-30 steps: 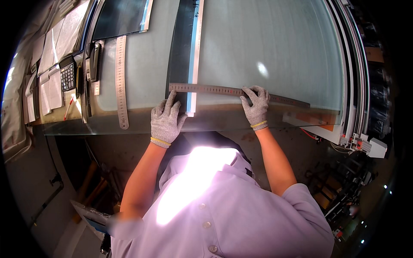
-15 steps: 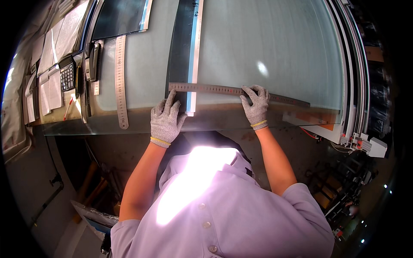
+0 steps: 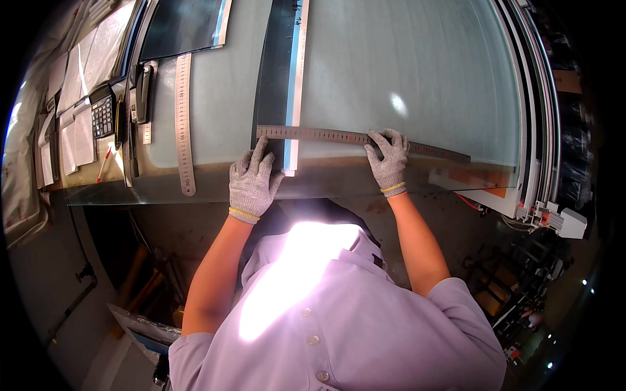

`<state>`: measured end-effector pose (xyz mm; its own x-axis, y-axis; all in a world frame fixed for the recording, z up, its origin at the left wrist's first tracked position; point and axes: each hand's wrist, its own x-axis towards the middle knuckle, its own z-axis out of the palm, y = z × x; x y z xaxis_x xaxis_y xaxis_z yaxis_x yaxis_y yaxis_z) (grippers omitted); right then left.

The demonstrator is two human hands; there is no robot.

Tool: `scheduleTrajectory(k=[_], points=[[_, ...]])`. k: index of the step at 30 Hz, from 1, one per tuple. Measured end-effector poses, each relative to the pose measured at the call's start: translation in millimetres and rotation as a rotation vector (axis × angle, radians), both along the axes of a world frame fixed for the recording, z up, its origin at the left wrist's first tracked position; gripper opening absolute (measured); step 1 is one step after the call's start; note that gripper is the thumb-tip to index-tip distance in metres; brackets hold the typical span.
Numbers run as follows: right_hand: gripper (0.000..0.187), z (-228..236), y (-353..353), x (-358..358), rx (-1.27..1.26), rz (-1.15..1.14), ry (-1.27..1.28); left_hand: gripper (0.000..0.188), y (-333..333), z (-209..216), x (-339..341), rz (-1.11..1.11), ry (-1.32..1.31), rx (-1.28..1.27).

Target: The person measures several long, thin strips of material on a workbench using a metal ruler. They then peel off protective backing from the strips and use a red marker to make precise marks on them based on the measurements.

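Observation:
A long steel ruler [image 3: 329,135] lies crosswise over a dark strip [image 3: 272,85] that has a blue and white edge band [image 3: 293,98]. My left hand [image 3: 253,182], in a grey knit glove, rests on the strip's near end. Its index finger stretches out to touch the ruler's left end, and the thumb is spread toward the white edge. My right hand [image 3: 389,159], gloved the same way, has its fingers bent over the ruler right of the strip, with the thumb at the near edge. The ruler's right end sticks out beyond that hand.
Everything lies on a glass-topped table [image 3: 404,72]. To the left are a second steel ruler [image 3: 183,124], a dark sheet [image 3: 182,29], a stapler [image 3: 141,94], a calculator [image 3: 103,114] and papers [image 3: 78,140]. A metal rail [image 3: 538,111] runs along the right side.
Almost nothing differs. The whole view has shifted very slightly; both hands and the ruler keep their places on the strip.

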<state>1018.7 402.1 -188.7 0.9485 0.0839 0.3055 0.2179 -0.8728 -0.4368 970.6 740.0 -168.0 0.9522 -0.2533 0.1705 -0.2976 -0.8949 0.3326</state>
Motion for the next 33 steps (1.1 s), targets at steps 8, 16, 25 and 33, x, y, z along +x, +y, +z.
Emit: scheduleTrajectory(k=[8,16,25,33], points=[[0.034,1.5,0.2,0.1,-0.009,0.002,0.009,0.048,-0.1,0.9,0.7,0.0,-0.017,0.008],[0.034,2.8,1.6,0.4,0.003,-0.004,0.011,0.048,-0.4,-1.3,0.0,0.007,-0.009,-0.025],[0.035,3.5,1.2,0.5,0.003,0.0,0.007,0.049,0.5,-1.8,0.2,-0.005,-0.021,-0.022],[0.035,2.5,0.7,0.2,0.0,0.0,0.007,0.049,1.2,-4.1,-0.3,-0.006,-0.033,0.002]])
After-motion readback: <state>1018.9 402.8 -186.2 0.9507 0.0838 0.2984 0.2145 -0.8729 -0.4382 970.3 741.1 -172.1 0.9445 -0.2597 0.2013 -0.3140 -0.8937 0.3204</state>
